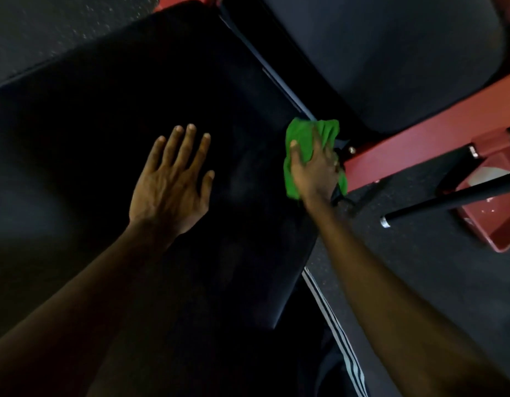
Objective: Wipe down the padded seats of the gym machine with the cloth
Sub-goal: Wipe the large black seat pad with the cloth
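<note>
Under my right grip (pixel 314 167), cloth (pixel 301 133) clutched at the seat (pixel 105 110) edge; I'd press firmly, left grip (pixel 170 181) flat, bracing.

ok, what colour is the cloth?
Bright green: the cloth under the right hand, plain in the head view.

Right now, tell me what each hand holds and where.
The right hand grips the cloth across its bunched middle, thumb on top. The left hand holds nothing; it rests flat on the pad.
</note>
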